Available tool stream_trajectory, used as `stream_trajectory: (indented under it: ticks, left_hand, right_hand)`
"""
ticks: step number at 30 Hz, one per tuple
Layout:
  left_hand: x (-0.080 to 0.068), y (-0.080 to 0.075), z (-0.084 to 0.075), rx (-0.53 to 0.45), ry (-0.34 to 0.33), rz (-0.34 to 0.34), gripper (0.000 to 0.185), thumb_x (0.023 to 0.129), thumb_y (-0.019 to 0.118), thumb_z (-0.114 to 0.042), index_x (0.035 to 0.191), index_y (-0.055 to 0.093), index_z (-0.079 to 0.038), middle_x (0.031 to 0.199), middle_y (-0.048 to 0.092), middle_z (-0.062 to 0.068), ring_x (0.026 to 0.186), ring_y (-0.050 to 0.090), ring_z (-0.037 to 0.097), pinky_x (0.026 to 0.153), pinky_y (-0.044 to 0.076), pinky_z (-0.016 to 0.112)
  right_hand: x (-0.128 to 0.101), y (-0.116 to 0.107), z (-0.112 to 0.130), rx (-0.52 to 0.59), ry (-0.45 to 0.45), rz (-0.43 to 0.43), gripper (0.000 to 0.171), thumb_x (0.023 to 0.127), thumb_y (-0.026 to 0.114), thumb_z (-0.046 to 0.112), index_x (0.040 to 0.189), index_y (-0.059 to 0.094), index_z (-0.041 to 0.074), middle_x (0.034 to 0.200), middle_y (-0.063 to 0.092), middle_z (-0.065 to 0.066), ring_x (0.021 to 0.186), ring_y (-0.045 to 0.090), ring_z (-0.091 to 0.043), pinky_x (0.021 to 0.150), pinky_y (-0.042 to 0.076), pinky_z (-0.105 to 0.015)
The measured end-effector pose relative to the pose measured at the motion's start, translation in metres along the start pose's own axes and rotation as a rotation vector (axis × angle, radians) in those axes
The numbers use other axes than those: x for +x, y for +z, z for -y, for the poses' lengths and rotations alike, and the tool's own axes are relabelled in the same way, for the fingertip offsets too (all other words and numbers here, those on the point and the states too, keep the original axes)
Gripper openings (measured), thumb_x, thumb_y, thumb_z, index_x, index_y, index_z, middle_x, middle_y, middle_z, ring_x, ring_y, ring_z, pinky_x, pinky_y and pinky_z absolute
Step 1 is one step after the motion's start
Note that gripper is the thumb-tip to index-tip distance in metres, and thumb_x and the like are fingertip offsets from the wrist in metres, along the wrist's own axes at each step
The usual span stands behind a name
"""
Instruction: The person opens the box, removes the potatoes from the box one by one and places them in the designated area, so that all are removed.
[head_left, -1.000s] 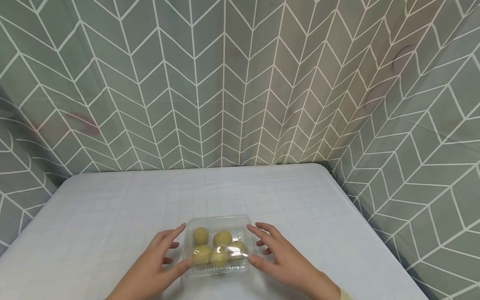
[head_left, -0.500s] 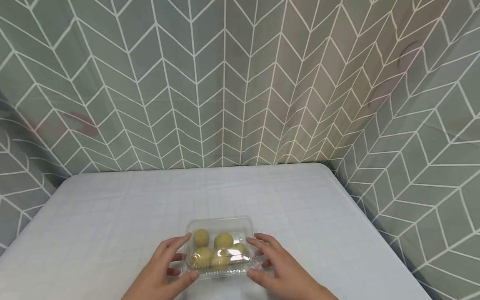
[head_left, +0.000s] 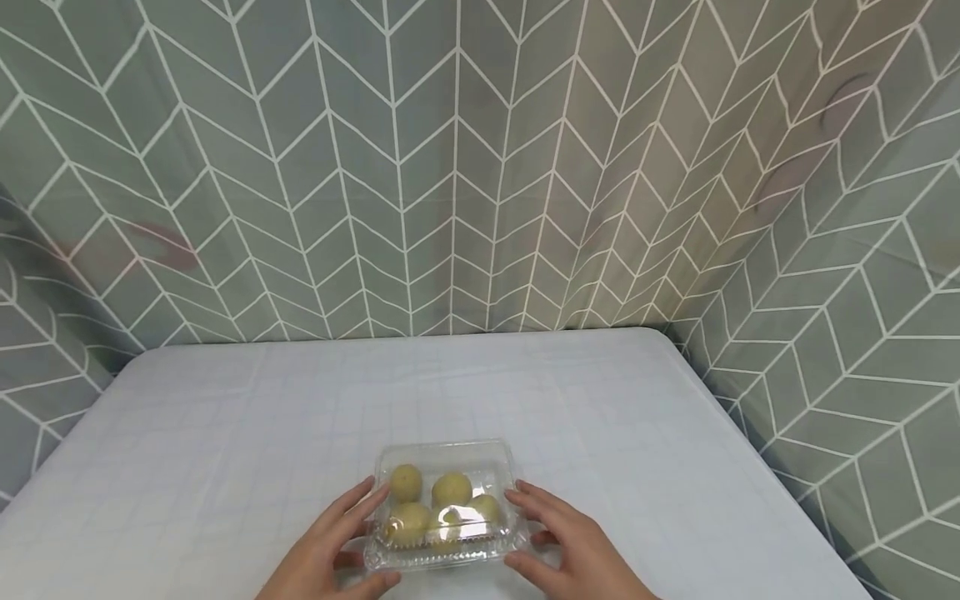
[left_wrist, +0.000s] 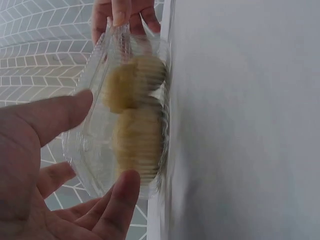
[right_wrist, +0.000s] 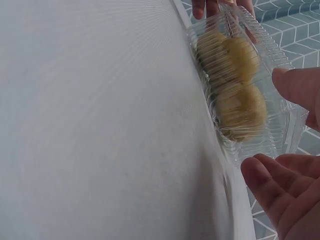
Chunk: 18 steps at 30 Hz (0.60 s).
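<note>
A clear plastic clamshell box (head_left: 447,557) with a ridged base rests on the white table near its front. Inside it lie several round, yellow, fruit-like pieces (head_left: 452,490); their exact kind is unclear. My left hand (head_left: 330,542) is at the box's left side, its fingers at the wall and the thumb near the front corner. On the opposite side, my right hand (head_left: 566,537) has its fingertips against or very near the rim. Both wrist views show thumb and fingers spread on either side of the box's edge, without a firm grip. The lid looks closed.
A white cloth covers the table (head_left: 300,400), reaching back to a grey-green curtain (head_left: 420,167) with white chevron lines. Another stretch of this curtain (head_left: 862,333) hangs along the right edge.
Both hands have come closer around the box, from beside it to its edges. The box sits slightly nearer to me, and the head view has shifted a little.
</note>
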<state>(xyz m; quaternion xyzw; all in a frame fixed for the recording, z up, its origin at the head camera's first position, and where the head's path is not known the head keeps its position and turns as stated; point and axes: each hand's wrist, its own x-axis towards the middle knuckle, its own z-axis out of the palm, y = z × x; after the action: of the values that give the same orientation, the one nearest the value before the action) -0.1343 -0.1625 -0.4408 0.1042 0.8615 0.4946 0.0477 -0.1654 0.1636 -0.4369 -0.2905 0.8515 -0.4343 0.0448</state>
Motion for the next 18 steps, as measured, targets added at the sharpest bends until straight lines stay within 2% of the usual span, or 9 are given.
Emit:
stream_trajectory:
  ticks: [6,13,18]
  left_hand:
    - [-0.0019,0.0012,-0.0015,0.014,0.077,-0.03,0.082,0.079,0.084,-0.039,0.148,0.047,-0.015,0.156,0.028,0.018,0.107,0.064,0.032,0.072,0.056,0.024]
    - [-0.0021,0.0002,-0.0014,0.0,0.072,-0.023,0.081,0.079,0.084,-0.04,0.148,0.048,-0.018,0.16,0.021,0.016,0.109,0.063,0.034,0.073,0.055,0.023]
    - [-0.0016,-0.0001,0.0015,-0.005,0.083,0.003,0.079,0.081,0.082,-0.04,0.148,0.048,-0.018,0.16,0.02,0.019,0.111,0.063,0.035,0.073,0.056,0.023]
  right_hand:
    - [0.0004,-0.0001,0.0,-0.029,-0.02,-0.019,0.059,0.094,0.068,0.039,0.145,0.051,0.015,0.149,0.045,-0.014,0.114,0.06,-0.018,0.08,0.056,-0.027]
    - [0.0004,0.0016,-0.0061,-0.066,-0.137,-0.059,0.058,0.092,0.072,0.032,0.142,0.053,0.011,0.146,0.047,-0.018,0.121,0.057,-0.023,0.078,0.056,-0.027]
    - [0.0005,0.0011,-0.0087,-0.065,-0.148,-0.037,0.058,0.093,0.071,0.032,0.143,0.052,0.011,0.146,0.046,-0.019,0.123,0.056,-0.025,0.079,0.056,-0.027]
